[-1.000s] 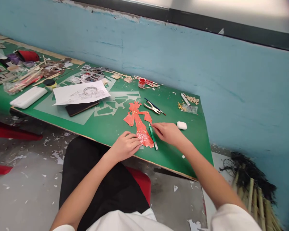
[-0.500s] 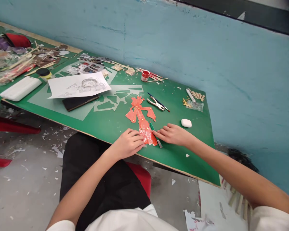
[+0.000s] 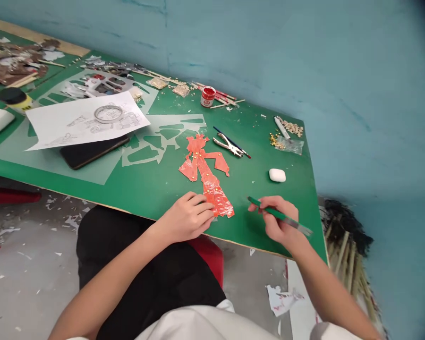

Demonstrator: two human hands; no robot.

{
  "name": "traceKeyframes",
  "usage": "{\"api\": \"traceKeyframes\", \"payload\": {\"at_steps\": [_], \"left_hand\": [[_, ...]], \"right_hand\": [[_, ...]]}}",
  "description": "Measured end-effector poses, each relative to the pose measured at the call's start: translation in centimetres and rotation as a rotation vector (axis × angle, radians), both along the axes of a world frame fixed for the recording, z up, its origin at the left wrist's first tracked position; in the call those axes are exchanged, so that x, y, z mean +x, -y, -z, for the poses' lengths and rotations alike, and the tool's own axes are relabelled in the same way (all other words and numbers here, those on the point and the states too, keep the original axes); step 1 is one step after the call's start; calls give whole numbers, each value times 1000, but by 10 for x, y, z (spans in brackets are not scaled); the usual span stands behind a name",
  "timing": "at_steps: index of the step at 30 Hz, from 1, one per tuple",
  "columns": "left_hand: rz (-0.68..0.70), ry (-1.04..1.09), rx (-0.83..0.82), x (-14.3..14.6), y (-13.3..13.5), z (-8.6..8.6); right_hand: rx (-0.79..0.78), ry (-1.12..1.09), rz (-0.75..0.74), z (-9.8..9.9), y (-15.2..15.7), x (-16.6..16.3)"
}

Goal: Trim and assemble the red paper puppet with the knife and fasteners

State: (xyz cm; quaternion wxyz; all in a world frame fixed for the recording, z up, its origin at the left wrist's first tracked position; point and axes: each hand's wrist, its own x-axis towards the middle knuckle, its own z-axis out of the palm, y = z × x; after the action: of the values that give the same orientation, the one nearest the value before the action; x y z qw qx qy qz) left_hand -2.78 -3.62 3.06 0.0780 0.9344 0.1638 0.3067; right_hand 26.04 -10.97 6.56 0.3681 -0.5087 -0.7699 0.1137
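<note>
An orange-red jointed cut-out figure [image 3: 207, 177] with small gold fasteners at its joints lies flat on the green table [image 3: 163, 186]. The fingers of my left hand [image 3: 188, 217] rest loosely spread on its lower left edge; my thumb side is partly hidden. Off to the right, my right hand [image 3: 281, 219] is closed around a slim green pen-shaped tool [image 3: 269, 210] with a flat grey end. This tool is raised over the table, its narrow end pointing left towards the figure. Beyond the figure lie a metal hole punch [image 3: 228, 145] and a thin blue brush [image 3: 224, 135].
An open red paint pot [image 3: 208, 96] stands near the wall. A white case [image 3: 277, 175] lies to the right. On the left are a drawing [image 3: 85, 123] with a tape ring [image 3: 108, 113], a dark phone [image 3: 92, 152] and cut translucent sheets [image 3: 109, 165]. Scraps litter the floor.
My right hand has picked up the green tool from beside the figure and moved right, towards me. My left hand stays at the figure's lower edge. The view has shifted slightly.
</note>
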Motion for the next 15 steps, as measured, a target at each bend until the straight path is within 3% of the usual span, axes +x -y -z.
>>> {"api": "traceKeyframes", "payload": {"at_steps": [4,9,11,15], "left_hand": [[7,31,-35,-1,1,2],[-8,53,-93,-5,1,4],[-16,53,-119,-6,1,4],[-18,30,-175,-8,1,4]], "right_hand": [[-144,-283,71,6,27,-19],[-415,-503,-4,5,33,-33],[-412,-554,-8,9,36,-38],[-250,-628,155,21,46,-51]]}}
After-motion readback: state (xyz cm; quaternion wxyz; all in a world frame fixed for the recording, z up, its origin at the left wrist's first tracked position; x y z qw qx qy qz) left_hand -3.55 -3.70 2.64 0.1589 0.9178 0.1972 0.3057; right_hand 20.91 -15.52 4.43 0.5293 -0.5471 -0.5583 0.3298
